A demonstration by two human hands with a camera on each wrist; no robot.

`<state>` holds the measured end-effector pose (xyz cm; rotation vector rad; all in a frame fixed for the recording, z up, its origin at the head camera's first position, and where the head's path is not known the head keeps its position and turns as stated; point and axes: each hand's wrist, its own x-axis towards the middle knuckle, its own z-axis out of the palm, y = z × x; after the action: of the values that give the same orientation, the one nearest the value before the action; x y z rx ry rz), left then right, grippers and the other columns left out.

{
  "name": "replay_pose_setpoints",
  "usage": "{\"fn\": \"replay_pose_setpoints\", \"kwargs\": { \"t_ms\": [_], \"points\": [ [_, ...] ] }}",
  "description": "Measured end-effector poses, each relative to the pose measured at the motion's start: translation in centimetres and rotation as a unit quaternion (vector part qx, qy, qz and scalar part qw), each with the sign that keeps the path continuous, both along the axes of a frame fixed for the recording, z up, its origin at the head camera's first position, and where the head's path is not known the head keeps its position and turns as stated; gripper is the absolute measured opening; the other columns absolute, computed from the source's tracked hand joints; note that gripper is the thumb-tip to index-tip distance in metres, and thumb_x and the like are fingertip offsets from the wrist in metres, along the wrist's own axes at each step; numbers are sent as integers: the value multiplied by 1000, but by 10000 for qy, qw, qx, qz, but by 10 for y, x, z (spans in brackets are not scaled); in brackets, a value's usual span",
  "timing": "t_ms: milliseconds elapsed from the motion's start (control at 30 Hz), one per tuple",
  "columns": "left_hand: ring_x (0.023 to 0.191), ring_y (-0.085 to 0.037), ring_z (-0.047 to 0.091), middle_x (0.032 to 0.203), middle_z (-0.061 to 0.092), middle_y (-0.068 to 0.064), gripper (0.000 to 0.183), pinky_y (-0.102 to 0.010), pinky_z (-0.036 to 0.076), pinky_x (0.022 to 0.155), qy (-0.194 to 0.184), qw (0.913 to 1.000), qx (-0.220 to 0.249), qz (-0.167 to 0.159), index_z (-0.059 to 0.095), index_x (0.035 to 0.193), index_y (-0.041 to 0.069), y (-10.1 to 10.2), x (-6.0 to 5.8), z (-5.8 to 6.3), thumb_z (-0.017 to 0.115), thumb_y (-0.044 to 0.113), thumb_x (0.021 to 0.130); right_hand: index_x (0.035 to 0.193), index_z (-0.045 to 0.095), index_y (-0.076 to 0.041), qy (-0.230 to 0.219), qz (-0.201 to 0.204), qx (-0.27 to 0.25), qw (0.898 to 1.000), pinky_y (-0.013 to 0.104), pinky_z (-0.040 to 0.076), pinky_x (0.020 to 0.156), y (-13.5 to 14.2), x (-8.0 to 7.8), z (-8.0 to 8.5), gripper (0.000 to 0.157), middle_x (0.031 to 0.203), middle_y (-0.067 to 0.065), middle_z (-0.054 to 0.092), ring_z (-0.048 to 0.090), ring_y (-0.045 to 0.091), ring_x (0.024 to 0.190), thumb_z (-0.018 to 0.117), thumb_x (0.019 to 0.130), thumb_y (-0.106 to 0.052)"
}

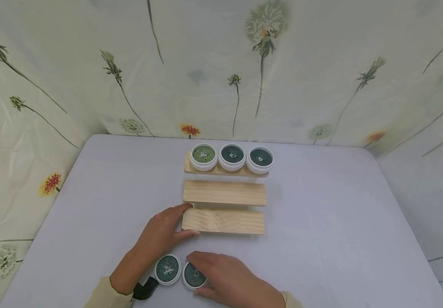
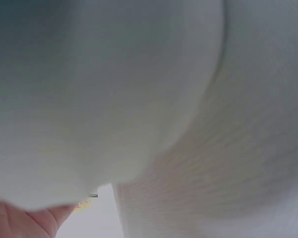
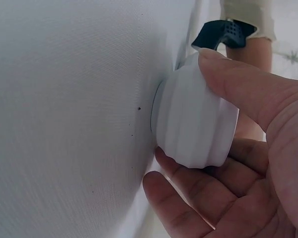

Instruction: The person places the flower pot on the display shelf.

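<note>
A stepped wooden rack (image 1: pixel 225 192) has three pale planks, one behind another. My left hand (image 1: pixel 160 233) grips the left end of its front plank, finger behind and thumb in front. My right hand (image 1: pixel 234 276) holds a small white pot (image 1: pixel 194 275) with a dark green top, thumb and fingers around its fluted side (image 3: pixel 188 114). It rests on or just above the table; I cannot tell which. A similar pot (image 1: pixel 168 269) stands just left of it, below my left wrist. A blurred white shape (image 2: pixel 89 124) fills much of the left wrist view.
On the rack's back plank stand three white pots in a row: a light green one (image 1: pixel 204 156) and two dark green ones (image 1: pixel 232 156) (image 1: pixel 260 159). A white cloth (image 1: pixel 321 222) covers the table. Flower-patterned sheeting (image 1: pixel 206 85) hangs behind and at the sides.
</note>
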<state>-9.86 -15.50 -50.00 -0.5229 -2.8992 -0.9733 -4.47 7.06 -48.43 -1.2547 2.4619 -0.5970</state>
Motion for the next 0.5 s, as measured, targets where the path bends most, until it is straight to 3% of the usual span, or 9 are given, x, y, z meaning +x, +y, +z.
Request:
{"fn": "replay_pose_setpoints", "kwargs": {
  "t_ms": [233, 500],
  "points": [
    [123, -27, 67, 131, 71, -7, 73, -47, 54, 101, 73, 10000, -16, -3, 63, 140, 10, -2, -2, 0, 90, 42, 80, 142, 59, -15, 200, 25, -151, 9997, 23, 53, 95, 0, -2, -4, 58, 133, -7, 66, 63, 4, 117, 83, 92, -34],
    [124, -27, 66, 132, 71, -7, 73, -46, 54, 102, 38, 10000, 3, -13, 63, 140, 11, -1, -1, -1, 90, 42, 80, 126, 62, -21, 232, 126, -337, 9991, 11, 47, 81, 2, -5, -5, 42, 110, -18, 64, 55, -6, 90, 82, 93, -36]
  ]
}}
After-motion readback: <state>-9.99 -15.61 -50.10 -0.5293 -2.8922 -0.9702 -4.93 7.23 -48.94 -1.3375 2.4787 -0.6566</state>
